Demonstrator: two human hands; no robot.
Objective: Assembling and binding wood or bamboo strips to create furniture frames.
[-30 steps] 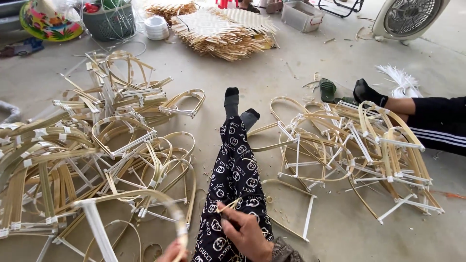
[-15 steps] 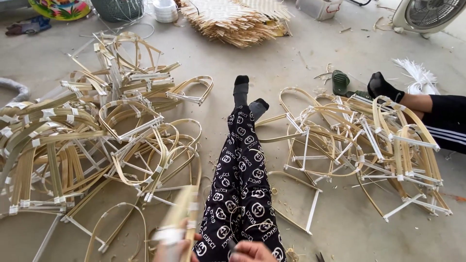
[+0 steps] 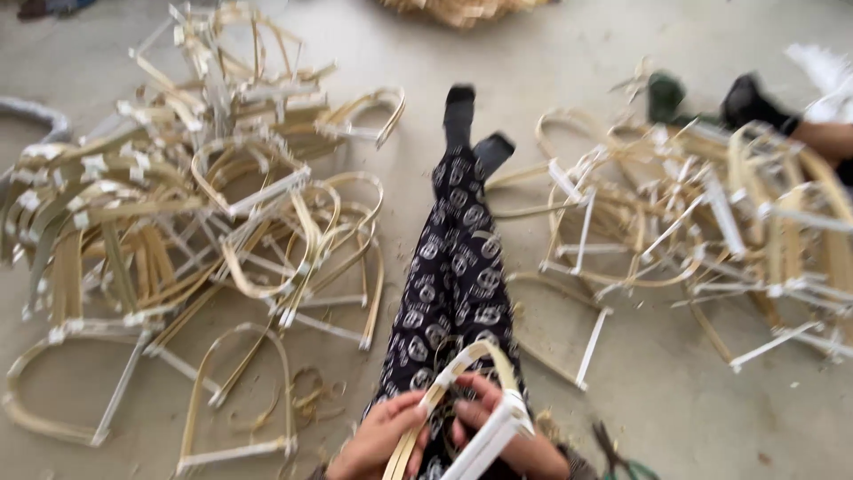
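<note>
1. Nearest me, at six o'clock, my left hand [image 3: 378,437] curls its grip around the lower curve of a bent bamboo frame [image 3: 462,404], thumb on top, probably to steady it over the lap.
2. My right hand [image 3: 506,436] sits just beside it at about five o'clock, fingers closed on the same frame where a white crossbar [image 3: 489,440] meets the arch; holding both ends looks like a way to keep the bend from springing open.
3. The frame rests above my patterned trousers [image 3: 458,284], legs stretched toward twelve o'clock and crossed at the dark socks [image 3: 471,124], so the lap serves as the working rest.
4. Small green-handled pliers or snips [image 3: 622,458] lie on the floor at four o'clock, within easy reach; blur keeps me from telling which.
5. At nine to eleven o'clock a large heap of similar frames [image 3: 178,213] is piled loosely on the floor.
6. At two to three o'clock a second heap [image 3: 693,222] spreads out, well apart from the first, with my legs between the two.
7. Beyond it, at one o'clock, another person's feet [image 3: 711,98] show in dark socks.
8. The floor [image 3: 675,391] is bare grey concrete, scattered with bamboo shavings.
</note>
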